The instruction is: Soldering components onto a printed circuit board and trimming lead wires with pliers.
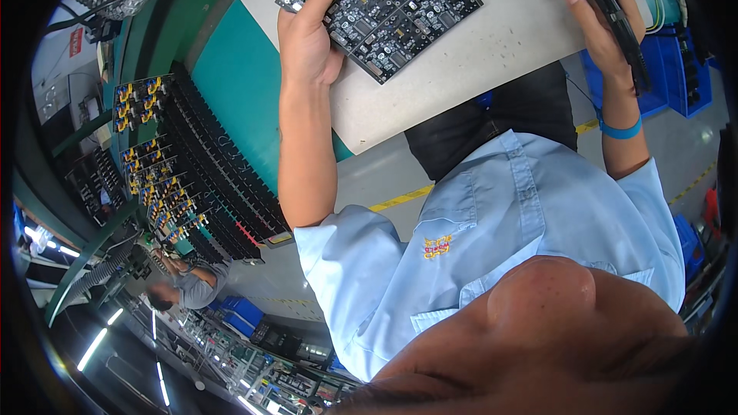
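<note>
At the top of the head view, my left hand (pixel 311 38) grips the left edge of a black circuit board panel (pixel 411 11), its thumb lying on the face. The panel is divided into several smaller boards crowded with tiny components, and is tilted over the pale work surface (pixel 453 88). At the upper right, my right hand (pixel 596 27) is closed on a thin black board-like piece (pixel 621 31), seen nearly edge-on. What is on its face cannot be made out. A blue band circles my right wrist. The fingers of my left hand are mostly hidden beneath the panel.
A green mat (pixel 234 69) runs along the left of the pale sheet. Black slotted racks (pixel 211 154) stand beyond it, with boards carrying yellow parts (pixel 157 177). Blue bins (pixel 653 96) sit at the right. A co-worker (pixel 196 288) works at the lower left.
</note>
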`<action>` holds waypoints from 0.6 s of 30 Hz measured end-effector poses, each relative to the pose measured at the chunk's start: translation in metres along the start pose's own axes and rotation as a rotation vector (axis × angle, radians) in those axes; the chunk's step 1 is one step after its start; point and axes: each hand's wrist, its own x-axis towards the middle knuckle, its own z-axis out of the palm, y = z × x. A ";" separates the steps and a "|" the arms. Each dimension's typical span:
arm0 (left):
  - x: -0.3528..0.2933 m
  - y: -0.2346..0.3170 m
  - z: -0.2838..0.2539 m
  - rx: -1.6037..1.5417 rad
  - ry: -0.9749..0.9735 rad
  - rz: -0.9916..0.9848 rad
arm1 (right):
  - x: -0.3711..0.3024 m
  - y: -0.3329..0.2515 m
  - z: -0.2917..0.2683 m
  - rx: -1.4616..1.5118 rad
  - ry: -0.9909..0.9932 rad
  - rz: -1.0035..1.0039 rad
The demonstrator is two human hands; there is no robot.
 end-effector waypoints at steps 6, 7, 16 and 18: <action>0.005 -0.001 -0.001 -0.008 -0.027 0.025 | -0.008 -0.036 -0.002 0.026 -0.329 -0.244; 0.006 -0.001 -0.002 -0.011 -0.036 0.027 | -0.008 -0.039 0.000 0.086 -0.456 -0.358; 0.008 -0.002 -0.008 -0.001 -0.046 0.038 | -0.019 -0.037 0.008 0.091 -0.540 -0.330; 0.008 -0.002 -0.008 0.003 -0.049 0.038 | -0.019 -0.038 0.009 0.088 -0.549 -0.322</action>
